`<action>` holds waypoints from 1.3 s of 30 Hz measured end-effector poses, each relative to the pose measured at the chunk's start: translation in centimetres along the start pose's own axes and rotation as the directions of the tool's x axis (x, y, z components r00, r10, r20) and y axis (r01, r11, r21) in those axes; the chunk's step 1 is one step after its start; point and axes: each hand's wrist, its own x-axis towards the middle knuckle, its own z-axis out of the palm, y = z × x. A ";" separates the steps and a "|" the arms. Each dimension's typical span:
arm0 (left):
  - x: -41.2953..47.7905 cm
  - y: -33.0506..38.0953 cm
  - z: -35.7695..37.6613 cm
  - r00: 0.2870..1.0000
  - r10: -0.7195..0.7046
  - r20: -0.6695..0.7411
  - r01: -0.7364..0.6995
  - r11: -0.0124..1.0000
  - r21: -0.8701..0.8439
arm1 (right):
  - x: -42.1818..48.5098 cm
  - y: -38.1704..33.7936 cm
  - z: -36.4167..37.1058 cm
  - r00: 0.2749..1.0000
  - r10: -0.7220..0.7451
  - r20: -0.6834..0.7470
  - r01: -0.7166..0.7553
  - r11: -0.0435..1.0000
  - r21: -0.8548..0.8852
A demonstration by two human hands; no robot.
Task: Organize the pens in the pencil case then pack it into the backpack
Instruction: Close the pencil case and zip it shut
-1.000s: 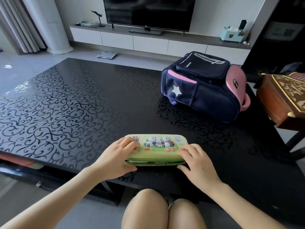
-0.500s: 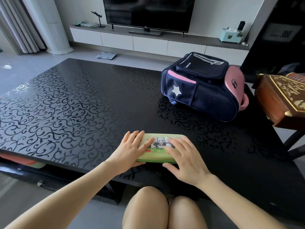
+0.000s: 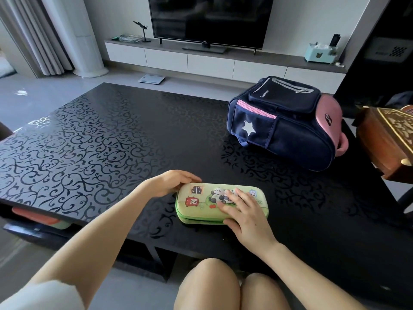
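- The left grip (image 3: 172, 183) is curled round the far-left corner of the pencil case (image 3: 201, 208). Its fingertips lie along the far edge and its palm sits against the left end.
- The right grip (image 3: 243, 212) lies flat on the lid. Its fingers (image 3: 232, 195) are spread nearly straight over the panda picture, and the thumb touches the near edge of the case. It is laid on the case, not clamped round it.
- The pencil case is green, with its lid down, and lies flat with its long side running left to right. It sits close to the near edge of the dark patterned surface (image 3: 89, 142), just beyond the person's knees (image 3: 207, 285).
- The backpack (image 3: 283, 130) is navy and pink with a white star. It lies on its side at the far right of the surface, well apart from the case, and its top pocket zip appears shut.
- A stretch of bare patterned surface runs between the case and the backpack, and a wider stretch spreads to the left and far side.
- A carved wooden box (image 3: 384, 142) stands at the right edge, just beside the backpack.
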 end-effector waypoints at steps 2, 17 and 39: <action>-0.2 0.9 0.0 0.998 0.036 0.047 -0.036 0.999 0.001 | 0.1 0.1 0.1 1.000 -0.002 0.008 0.002 1.000 -0.002; 2.5 -4.0 -1.5 0.980 0.201 -0.009 -0.161 0.810 0.564 | 0.0 0.4 0.3 1.000 -0.006 0.019 0.007 1.000 -0.025; -7.6 -7.4 6.0 0.878 0.395 -0.270 -0.187 0.803 0.565 | 0.3 -0.5 0.1 0.998 0.042 0.056 -0.037 0.996 -0.087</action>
